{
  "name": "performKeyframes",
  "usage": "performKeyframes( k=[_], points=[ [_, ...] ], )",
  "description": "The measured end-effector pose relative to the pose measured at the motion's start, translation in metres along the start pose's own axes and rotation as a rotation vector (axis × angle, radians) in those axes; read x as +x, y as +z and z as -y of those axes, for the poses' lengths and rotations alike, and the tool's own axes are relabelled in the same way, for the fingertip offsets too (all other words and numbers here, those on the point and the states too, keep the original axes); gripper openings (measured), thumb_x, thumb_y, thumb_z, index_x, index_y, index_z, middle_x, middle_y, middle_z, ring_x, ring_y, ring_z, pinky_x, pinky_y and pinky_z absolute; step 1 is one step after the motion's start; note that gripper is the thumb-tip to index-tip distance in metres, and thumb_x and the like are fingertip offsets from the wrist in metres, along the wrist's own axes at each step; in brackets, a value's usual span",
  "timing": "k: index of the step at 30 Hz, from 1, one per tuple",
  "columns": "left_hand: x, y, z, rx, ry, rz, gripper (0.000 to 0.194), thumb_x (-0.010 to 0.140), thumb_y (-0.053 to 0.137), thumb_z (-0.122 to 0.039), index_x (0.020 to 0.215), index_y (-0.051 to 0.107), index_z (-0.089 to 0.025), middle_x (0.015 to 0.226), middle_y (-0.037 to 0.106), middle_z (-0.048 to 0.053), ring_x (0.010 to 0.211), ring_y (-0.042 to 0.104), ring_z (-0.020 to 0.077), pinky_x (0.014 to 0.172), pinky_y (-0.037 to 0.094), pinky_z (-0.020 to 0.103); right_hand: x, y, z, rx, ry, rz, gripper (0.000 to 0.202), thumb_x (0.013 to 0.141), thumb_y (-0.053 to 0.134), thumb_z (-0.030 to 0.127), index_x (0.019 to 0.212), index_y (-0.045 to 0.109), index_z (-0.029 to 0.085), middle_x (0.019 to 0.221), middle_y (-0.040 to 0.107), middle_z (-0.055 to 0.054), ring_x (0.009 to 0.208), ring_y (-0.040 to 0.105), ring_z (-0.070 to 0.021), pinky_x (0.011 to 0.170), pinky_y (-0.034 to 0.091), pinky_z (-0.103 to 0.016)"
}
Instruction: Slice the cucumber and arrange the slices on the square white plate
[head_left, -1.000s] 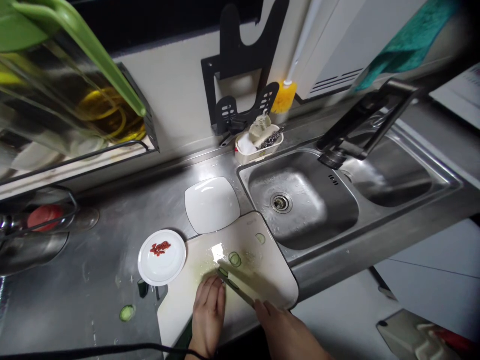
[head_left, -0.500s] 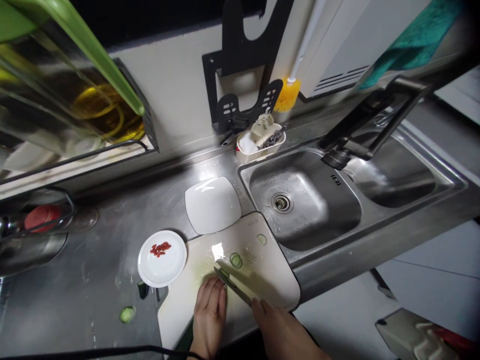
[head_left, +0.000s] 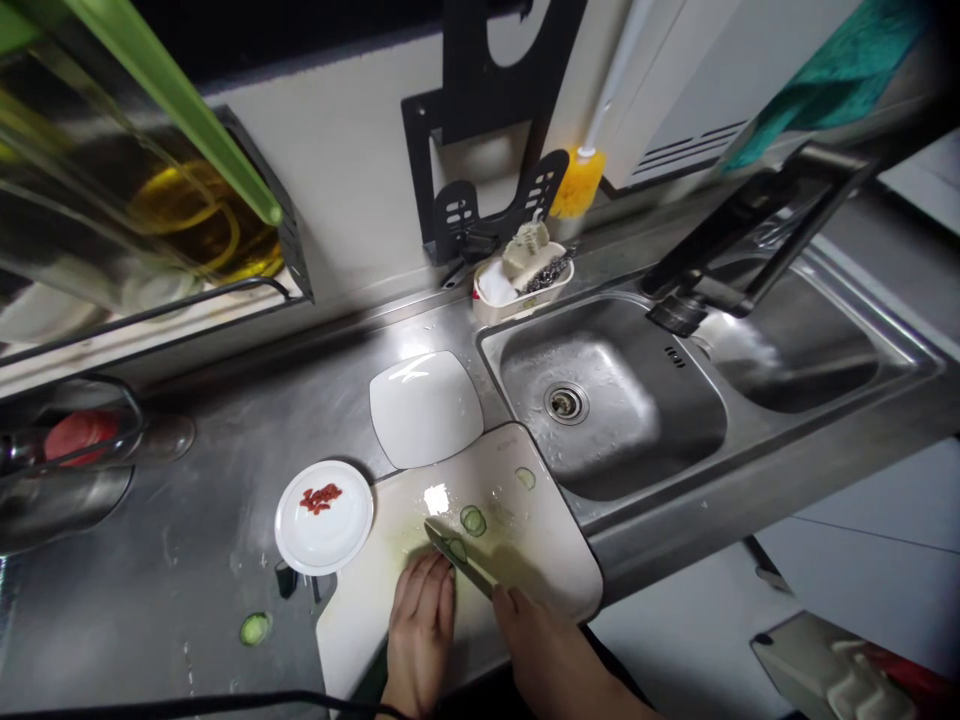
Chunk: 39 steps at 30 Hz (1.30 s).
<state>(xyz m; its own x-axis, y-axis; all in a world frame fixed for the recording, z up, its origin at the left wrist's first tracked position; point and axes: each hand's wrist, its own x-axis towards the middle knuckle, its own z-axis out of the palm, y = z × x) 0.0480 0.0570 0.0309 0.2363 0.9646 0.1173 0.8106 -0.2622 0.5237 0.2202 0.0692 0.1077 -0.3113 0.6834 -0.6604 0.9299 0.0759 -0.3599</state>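
Note:
My right hand [head_left: 529, 630] is closed round the handle of a kitchen knife [head_left: 469, 568], its blade slanting up and left over the white cutting board [head_left: 555, 580]. Just left of the blade, the curled fingers of my left hand [head_left: 421, 605] press on a cucumber [head_left: 373, 672]. Most of that cucumber is hidden; dark green skin shows beside the wrist. A cucumber slice [head_left: 456, 549] lies against the blade's right side. Beyond the tip are a few overlapping cucumber slices [head_left: 473, 520], and a single pale slice [head_left: 525, 479] lies near the board's right edge.
A white plate with small red pieces [head_left: 324, 540] overlaps the board's left corner. Behind the board sits a square white plate [head_left: 427, 410]. Cucumber ends [head_left: 255, 628] lie on the steel counter. To the right are the sink [head_left: 615, 400] and black faucet [head_left: 697, 290].
The knife and my right hand have shifted slightly left. The slice beside the blade shows more fully on its right side. My left hand stays nearly in place on the cucumber.

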Motion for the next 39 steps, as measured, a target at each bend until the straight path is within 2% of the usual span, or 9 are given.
performKeyframes(
  k=[7,13,16,19,24,29,33,39],
  points=[
    [0.001,0.0,0.0,-0.008,0.009,-0.012,0.025,0.091,0.045,-0.015,0.109,0.062,-0.018,0.108,0.069,0.007,0.107,0.062,0.02,0.098,0.05,0.04,0.011,0.011,0.002,-0.066,0.011,0.018,0.05,0.074,0.037,-0.006,0.114,0.06,0.013,0.098,0.069,-0.01,0.081,0.067,-0.0206,0.066,0.047,-0.026],
    [0.003,-0.002,-0.002,-0.043,-0.013,-0.011,0.028,0.091,0.045,-0.016,0.114,0.06,-0.017,0.109,0.068,0.008,0.106,0.063,0.0198,0.097,0.051,0.04,0.013,0.013,-0.011,0.109,0.05,-0.031,0.051,0.074,0.034,-0.004,0.113,0.061,0.015,0.097,0.07,-0.009,0.086,0.067,-0.0207,0.072,0.049,-0.028],
    [0.003,-0.002,-0.002,-0.056,-0.015,-0.02,0.028,0.092,0.046,-0.017,0.115,0.06,-0.017,0.11,0.068,0.009,0.106,0.062,0.02,0.097,0.051,0.041,0.008,0.009,-0.015,0.177,0.08,-0.071,0.052,0.075,0.032,-0.003,0.114,0.06,0.017,0.098,0.071,-0.008,0.087,0.067,-0.0197,0.073,0.05,-0.028],
    [0.003,-0.002,-0.002,-0.065,-0.013,-0.028,0.028,0.092,0.045,-0.018,0.116,0.061,-0.018,0.108,0.069,0.008,0.106,0.063,0.0198,0.097,0.051,0.04,0.0,0.006,-0.015,0.132,0.086,-0.092,0.053,0.075,0.032,-0.004,0.115,0.06,0.018,0.101,0.07,-0.008,0.086,0.067,-0.0203,0.073,0.051,-0.029],
    [0.005,-0.004,-0.003,-0.075,-0.017,-0.036,0.028,0.092,0.045,-0.019,0.115,0.061,-0.018,0.108,0.068,0.008,0.106,0.063,0.0197,0.096,0.052,0.04,-0.011,0.006,-0.011,0.034,0.074,-0.081,0.06,0.072,0.032,-0.007,0.121,0.058,0.017,0.102,0.07,-0.009,0.081,0.068,-0.0214,0.067,0.051,-0.028],
    [0.006,-0.006,-0.005,-0.073,-0.033,-0.028,0.026,0.092,0.046,-0.018,0.112,0.061,-0.019,0.107,0.068,0.007,0.106,0.062,0.0191,0.095,0.052,0.039,-0.019,0.003,-0.008,-0.008,0.059,-0.059,0.062,0.073,0.032,-0.007,0.127,0.054,0.014,0.107,0.069,-0.01,0.084,0.068,-0.021,0.069,0.05,-0.026],
    [0.004,-0.006,-0.005,-0.058,-0.048,-0.018,0.023,0.092,0.046,-0.017,0.107,0.062,-0.018,0.106,0.068,0.007,0.105,0.062,0.0193,0.095,0.051,0.039,-0.024,-0.001,-0.005,0.014,0.044,-0.007,0.059,0.074,0.033,-0.006,0.124,0.056,0.014,0.104,0.069,-0.009,0.082,0.068,-0.0212,0.068,0.05,-0.027],
    [0.002,-0.004,-0.004,-0.033,-0.062,-0.012,0.022,0.092,0.044,-0.017,0.104,0.062,-0.017,0.106,0.068,0.007,0.106,0.062,0.0197,0.096,0.051,0.039,-0.029,0.0,-0.005,0.03,0.039,-0.01,0.06,0.073,0.033,-0.007,0.124,0.057,0.014,0.105,0.069,-0.01,0.085,0.067,-0.0209,0.068,0.047,-0.024]
  ],
)
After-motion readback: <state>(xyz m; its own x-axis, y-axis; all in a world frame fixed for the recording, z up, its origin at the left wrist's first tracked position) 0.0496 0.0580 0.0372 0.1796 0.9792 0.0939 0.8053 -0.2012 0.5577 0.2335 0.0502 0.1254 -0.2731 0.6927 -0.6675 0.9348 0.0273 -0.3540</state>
